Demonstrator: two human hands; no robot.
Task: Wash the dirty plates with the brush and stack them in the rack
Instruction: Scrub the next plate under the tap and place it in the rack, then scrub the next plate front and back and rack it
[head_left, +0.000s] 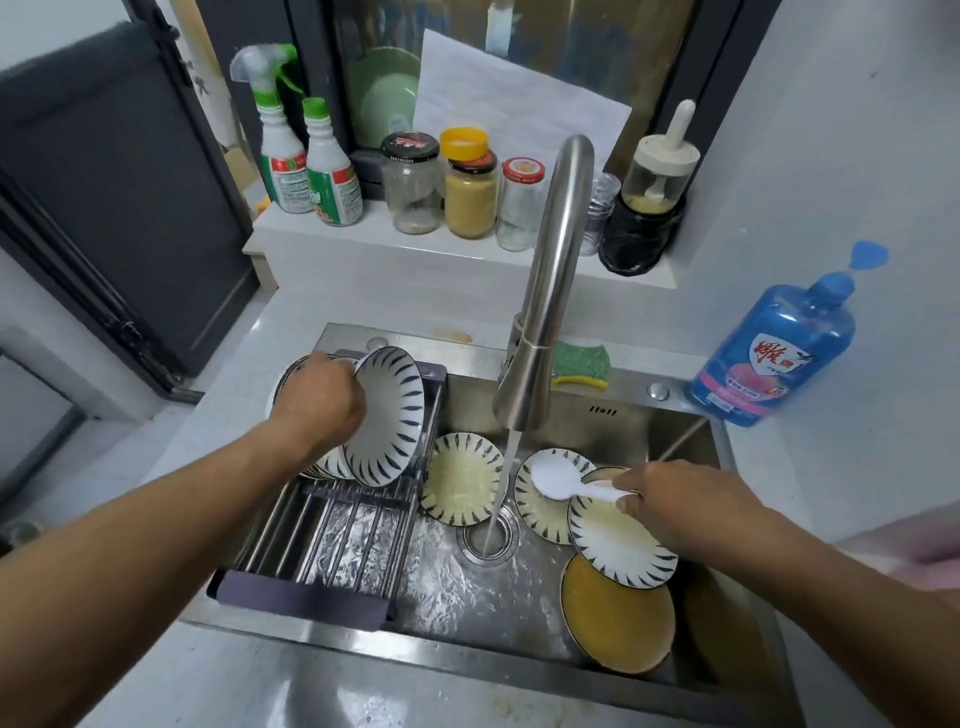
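My left hand grips a clean white plate with blue rim strokes, held on edge over the rack at the sink's left side. Behind it more washed plates stand in the rack. My right hand holds the white brush by its handle, its head above the dirty plates in the sink. Several dirty plates lie in the basin: one left of the water stream, one under the brush, one by my right wrist, and a yellow-stained one at the front.
The steel faucet runs water into the drain. A green sponge lies on the sink's back ledge. A blue dish soap bottle stands at the right. Jars and spray bottles line the windowsill behind.
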